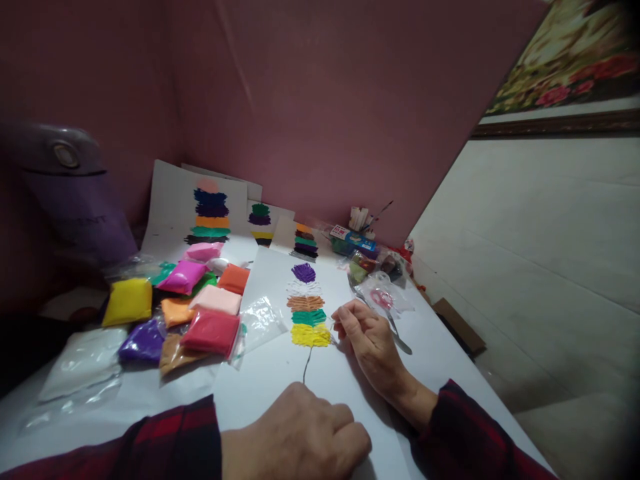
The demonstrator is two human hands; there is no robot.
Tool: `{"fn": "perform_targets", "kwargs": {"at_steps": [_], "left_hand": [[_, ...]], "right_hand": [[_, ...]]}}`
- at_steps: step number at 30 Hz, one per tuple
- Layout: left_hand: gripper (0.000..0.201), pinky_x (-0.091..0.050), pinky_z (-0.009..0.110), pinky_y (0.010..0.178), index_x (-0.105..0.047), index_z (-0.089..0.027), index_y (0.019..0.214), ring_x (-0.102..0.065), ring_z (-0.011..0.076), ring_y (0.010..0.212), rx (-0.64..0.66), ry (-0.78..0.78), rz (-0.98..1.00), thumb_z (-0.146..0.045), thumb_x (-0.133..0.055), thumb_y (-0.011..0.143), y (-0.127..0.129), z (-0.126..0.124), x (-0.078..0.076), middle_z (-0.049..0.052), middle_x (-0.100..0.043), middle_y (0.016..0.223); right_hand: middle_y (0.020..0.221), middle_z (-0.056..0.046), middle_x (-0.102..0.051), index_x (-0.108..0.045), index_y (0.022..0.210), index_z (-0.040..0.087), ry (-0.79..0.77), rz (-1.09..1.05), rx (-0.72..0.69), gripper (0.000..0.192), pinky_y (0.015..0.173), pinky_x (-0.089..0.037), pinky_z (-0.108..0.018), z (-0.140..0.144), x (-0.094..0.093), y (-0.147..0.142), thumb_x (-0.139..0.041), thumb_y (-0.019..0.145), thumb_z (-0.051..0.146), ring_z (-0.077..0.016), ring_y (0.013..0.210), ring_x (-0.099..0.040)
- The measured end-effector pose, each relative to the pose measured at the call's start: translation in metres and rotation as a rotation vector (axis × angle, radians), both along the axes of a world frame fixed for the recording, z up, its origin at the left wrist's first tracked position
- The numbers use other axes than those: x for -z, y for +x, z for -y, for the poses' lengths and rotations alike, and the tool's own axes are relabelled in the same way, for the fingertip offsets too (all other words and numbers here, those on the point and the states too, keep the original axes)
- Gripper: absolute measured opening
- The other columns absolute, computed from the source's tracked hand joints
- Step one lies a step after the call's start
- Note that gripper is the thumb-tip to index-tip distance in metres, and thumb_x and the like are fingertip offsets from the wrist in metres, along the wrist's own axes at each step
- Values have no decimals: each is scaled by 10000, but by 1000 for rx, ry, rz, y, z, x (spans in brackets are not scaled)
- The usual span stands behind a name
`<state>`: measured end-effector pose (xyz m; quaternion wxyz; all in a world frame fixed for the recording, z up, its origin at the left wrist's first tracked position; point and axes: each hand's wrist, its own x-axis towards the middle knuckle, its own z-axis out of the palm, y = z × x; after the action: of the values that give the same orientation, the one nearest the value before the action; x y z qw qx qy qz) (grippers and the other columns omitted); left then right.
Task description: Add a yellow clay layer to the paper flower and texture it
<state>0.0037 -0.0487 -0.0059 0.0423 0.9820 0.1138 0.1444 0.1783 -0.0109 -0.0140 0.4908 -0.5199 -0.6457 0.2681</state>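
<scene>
Clay bands [307, 303] in purple, white, brown, green and yellow stack up the middle of a white sheet [280, 373] lying on the tabletop [450, 373], with a thin dark line running down from the yellow band toward the near edge. The right hand [367, 340] rests on the sheet just beside the yellow band, fingers curled and fingertips pinched together at the band's right edge; whether they grip anything cannot be told. The left hand [300, 437] lies closed in a loose fist on the sheet's near end, below the dark line, holding nothing that shows. Both wrists wear dark red plaid sleeves [170, 440]. To the left of the sheet lies a heap of clay packets [200, 307] in yellow, magenta, pink, orange, red, purple and brown, with empty clear bags [80, 370] nearer the person. Behind, three more sheets [175, 207] bearing coloured bands lean against a pink wall [320, 100]. Right of the right hand sit a clear bag with a red piece [383, 297] and a metal tool [400, 337], and farther back a small box [353, 240] and a cup of brushes [363, 217]. A framed flower picture [565, 60] leans at upper right.
</scene>
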Motion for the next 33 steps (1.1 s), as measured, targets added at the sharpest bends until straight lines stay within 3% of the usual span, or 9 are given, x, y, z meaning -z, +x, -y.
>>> {"fn": "perform_targets", "kwargs": {"at_steps": [10, 33], "left_hand": [[89, -414, 283, 402, -544, -170, 856, -521, 141, 491, 13, 8, -30, -127, -622, 857, 2, -4, 2, -35, -640, 735], [93, -463, 299, 456, -539, -175, 847, -580, 151, 552, -13, -4, -28, -146, -626, 865, -1, 0, -2, -23, -650, 783]], "right_hand": [[715, -12, -570, -610, 796, 165, -6, 10, -1, 356, 476, -476, -218, 0, 2, 0, -467, 966, 443, -114, 571, -547], [697, 1, -556, -609, 788, 166, 10, 39, -7, 355, 486, -455, -223, 1, 2, 1, -470, 970, 437, -110, 558, -535]]}}
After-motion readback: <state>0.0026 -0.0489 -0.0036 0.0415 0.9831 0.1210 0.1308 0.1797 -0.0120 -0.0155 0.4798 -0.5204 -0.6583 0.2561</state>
